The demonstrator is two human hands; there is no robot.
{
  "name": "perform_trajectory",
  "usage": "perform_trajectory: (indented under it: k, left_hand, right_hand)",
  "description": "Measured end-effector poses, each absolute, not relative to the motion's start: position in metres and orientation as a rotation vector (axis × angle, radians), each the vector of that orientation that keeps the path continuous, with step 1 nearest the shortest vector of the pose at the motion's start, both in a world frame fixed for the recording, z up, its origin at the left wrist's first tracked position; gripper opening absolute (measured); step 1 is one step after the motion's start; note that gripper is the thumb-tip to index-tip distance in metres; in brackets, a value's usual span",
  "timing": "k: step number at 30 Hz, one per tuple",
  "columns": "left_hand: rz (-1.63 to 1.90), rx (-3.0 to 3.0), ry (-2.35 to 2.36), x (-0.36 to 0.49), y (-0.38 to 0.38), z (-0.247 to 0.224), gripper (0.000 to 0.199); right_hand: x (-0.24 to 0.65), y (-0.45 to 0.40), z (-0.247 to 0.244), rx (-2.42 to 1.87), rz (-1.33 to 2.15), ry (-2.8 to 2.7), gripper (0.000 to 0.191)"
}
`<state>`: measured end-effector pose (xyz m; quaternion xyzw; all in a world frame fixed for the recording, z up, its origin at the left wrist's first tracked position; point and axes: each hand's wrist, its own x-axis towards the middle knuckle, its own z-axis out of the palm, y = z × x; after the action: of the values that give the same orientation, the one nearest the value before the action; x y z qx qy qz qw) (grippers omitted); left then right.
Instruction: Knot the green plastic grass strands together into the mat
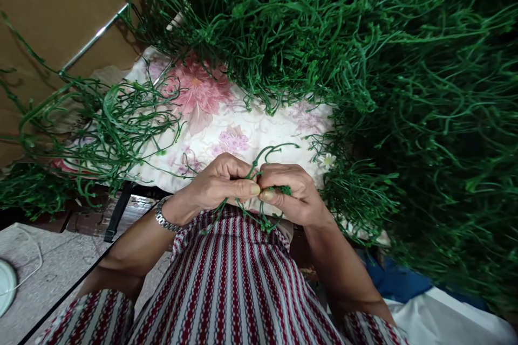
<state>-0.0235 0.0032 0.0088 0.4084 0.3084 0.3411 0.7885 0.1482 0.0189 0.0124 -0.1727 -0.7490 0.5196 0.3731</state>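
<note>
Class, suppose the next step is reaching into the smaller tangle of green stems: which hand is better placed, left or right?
Left, I judge. The left hand is nearer the smaller tangle; the right hand would likely cross past it. Both pinch green strands, so the left may need freeing first.

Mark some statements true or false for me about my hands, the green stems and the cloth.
1. The left hand and right hand both grip green plastic stems. True.
2. The metal-link wristband is on the right wrist. False: it is on the left wrist.
3. The large heap of stems reaches round to the right of the hands. True.
4. The cloth is plain blue. False: it is white with pink and purple flowers.
5. A looser pile of stems lies left of the hands. True.
6. The hands are wide apart. False: their fingertips meet at the stems.
</note>
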Motion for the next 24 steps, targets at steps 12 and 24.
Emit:
perform_trajectory:
  k: [12,24]
  left_hand:
    - [1.104,0.814,0.847,-0.016,0.011,0.008,0.021]
    - [1.273,0.839,0.985,-0.001,0.011,0.003,0.014]
  right_hand:
    - [0.162,0.019,0.022,-0.895,1.207,-1.766,0.014]
    - [0.132,0.008,0.005,-1.137,1.237,-1.769,0.033]
